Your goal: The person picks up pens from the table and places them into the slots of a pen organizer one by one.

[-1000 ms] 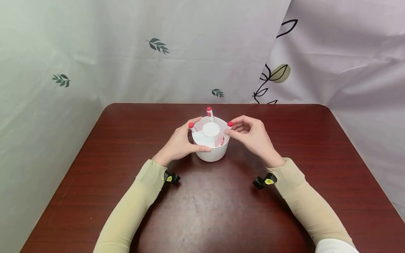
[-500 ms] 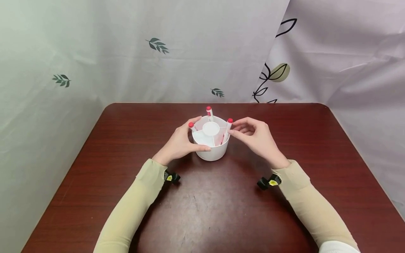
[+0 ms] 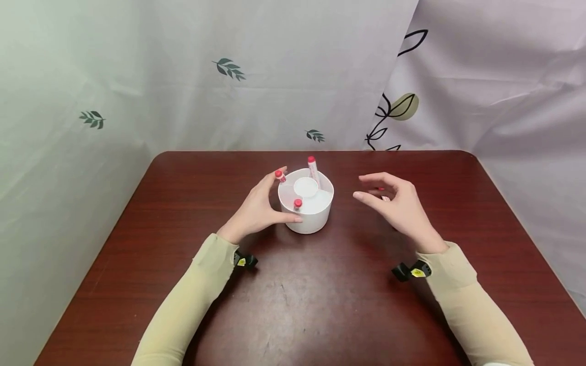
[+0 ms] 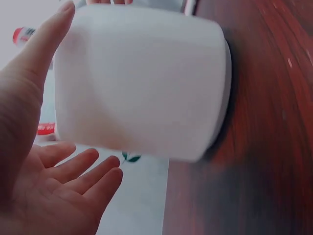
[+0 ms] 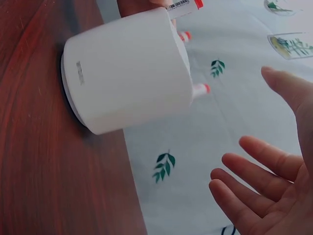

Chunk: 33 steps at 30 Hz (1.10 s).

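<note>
A white, round, divided marker holder (image 3: 316, 221) stands on the table in the head view. Three red-capped markers lean in it: one at the back (image 3: 313, 165), one at the left (image 3: 281, 176), one at the front (image 3: 298, 204). My left hand (image 3: 256, 206) grips the holder's left side, thumb across the front below the rim, index finger round the back. Its other fingers are spread loosely in the left wrist view. My right hand (image 3: 396, 203) hovers right of the holder, fingers apart, holding nothing. Behind it, partly hidden, lies another red-and-white marker (image 3: 385, 198).
A dark reddish-brown table (image 3: 293, 315) extends to both sides, its back edge close behind the holder. Pale curtains (image 3: 183, 91) with leaf prints hang beyond that edge. Each wrist carries a small black camera, such as the right wrist camera (image 3: 412, 271).
My right hand has let go of a marker in the holder and drawn back to the right. The holder has turned counterclockwise, shifting its markers round, while my left hand stays at its side.
</note>
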Each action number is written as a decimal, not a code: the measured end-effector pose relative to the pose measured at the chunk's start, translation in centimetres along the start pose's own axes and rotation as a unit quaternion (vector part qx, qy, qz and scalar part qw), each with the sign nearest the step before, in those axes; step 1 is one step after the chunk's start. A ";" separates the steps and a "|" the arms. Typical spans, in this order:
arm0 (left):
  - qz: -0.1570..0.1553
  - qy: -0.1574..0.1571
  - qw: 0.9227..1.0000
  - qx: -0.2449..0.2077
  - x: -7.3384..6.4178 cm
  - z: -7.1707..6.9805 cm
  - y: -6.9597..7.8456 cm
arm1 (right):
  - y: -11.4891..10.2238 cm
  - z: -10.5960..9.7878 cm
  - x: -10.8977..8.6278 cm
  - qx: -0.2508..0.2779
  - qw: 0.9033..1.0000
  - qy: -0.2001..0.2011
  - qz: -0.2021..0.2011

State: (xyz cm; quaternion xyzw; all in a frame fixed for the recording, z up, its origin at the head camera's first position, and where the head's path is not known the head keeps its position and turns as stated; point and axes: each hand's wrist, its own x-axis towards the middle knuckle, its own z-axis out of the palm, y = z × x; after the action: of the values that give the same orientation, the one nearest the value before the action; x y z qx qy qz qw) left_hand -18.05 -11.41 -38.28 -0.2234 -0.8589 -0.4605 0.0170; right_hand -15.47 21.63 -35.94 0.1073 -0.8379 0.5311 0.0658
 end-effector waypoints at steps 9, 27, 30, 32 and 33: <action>-0.016 0.028 0.999 -0.018 0.4 1.2 0.1 | -0.3 -1.4 -0.5 -0.010 1.000 0.018 0.020; -0.031 0.034 0.998 -0.045 0.6 1.5 -0.7 | 0.7 -4.9 -0.8 -0.030 0.997 0.076 0.009; -0.031 0.033 0.998 -0.050 0.6 1.5 -0.7 | 0.9 -5.3 -1.0 -0.039 0.996 0.079 0.024; -0.031 0.032 0.998 -0.052 0.6 1.5 -0.7 | 1.1 -5.5 -1.1 -0.043 0.995 0.079 0.037; -0.032 0.032 0.998 -0.052 0.6 1.4 -0.7 | 1.3 -5.6 -1.2 -0.045 0.995 0.078 0.043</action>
State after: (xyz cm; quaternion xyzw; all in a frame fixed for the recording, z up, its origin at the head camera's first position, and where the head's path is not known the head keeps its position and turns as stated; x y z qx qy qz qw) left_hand -18.57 -10.37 -39.50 -0.1816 -0.8397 -0.5115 0.0181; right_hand -14.67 27.32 -34.92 0.0261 -0.8572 0.5019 0.1124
